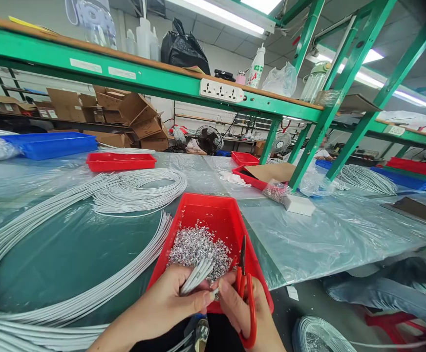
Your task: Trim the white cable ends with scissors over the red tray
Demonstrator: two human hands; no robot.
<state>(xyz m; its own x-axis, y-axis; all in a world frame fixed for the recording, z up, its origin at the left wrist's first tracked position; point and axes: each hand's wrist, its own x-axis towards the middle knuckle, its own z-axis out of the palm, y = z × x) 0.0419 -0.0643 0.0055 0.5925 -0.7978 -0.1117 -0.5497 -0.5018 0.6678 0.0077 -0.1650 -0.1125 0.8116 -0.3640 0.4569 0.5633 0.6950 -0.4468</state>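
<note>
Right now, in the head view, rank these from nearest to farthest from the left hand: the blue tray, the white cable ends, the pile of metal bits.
1. White cable ends: gripped in the left hand.
2. Pile of metal bits: just beyond, in the near red tray.
3. Blue tray: far back left on the table.

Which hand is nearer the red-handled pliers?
Right. The right hand holds the red-handled pliers against its palm; the left hand is beside them, gripping a bundle of white wire ends.
</note>
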